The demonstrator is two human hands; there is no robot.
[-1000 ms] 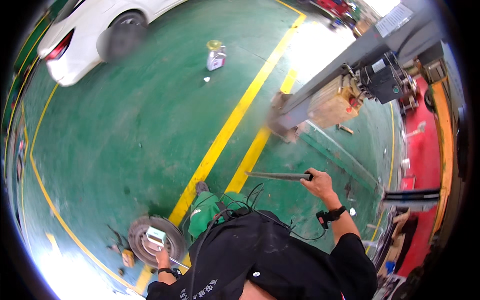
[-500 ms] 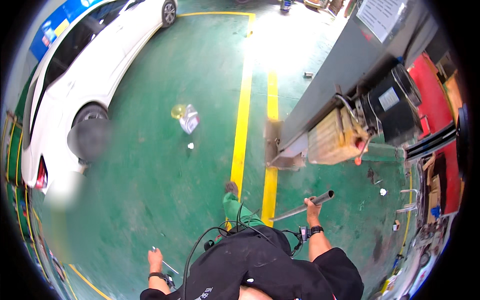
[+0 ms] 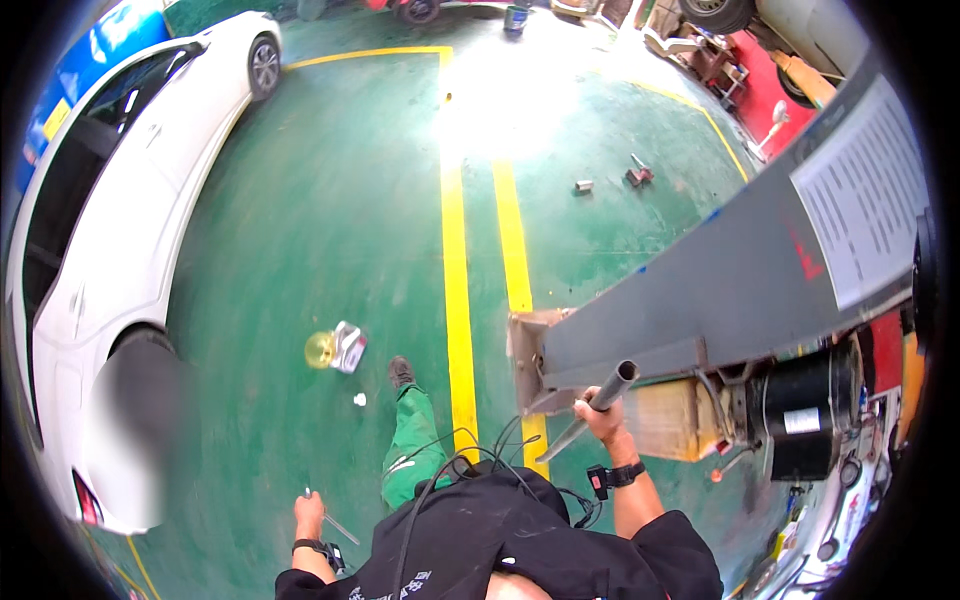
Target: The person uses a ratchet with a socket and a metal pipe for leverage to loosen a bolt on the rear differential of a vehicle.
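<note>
A grey metal pipe (image 3: 613,385) is gripped in my right hand (image 3: 602,420), its open end tilted up and away from me, the other end slanting down toward my body. My left hand (image 3: 309,513), low at my side, is closed around a thin silvery metal rod (image 3: 343,530); its exact kind is too small to tell. Black cables (image 3: 440,478) loop over my dark shirt between the hands. Ahead on the green floor stand a clear plastic jug (image 3: 347,348), a yellow round thing (image 3: 320,350) beside it, and a small white piece (image 3: 360,400).
To the right rises a grey lift post (image 3: 700,270) with a yellowish tank (image 3: 670,415) and a black cylinder (image 3: 805,410) at its side. A white car (image 3: 140,210) is parked left. Farther ahead lie a red jack-like tool (image 3: 640,175) and a short metal cylinder (image 3: 584,187).
I have walked forward and the view has turned right; the jug, car and lift post have shifted in the picture. Both hands keep hold of the pipe and the rod.
</note>
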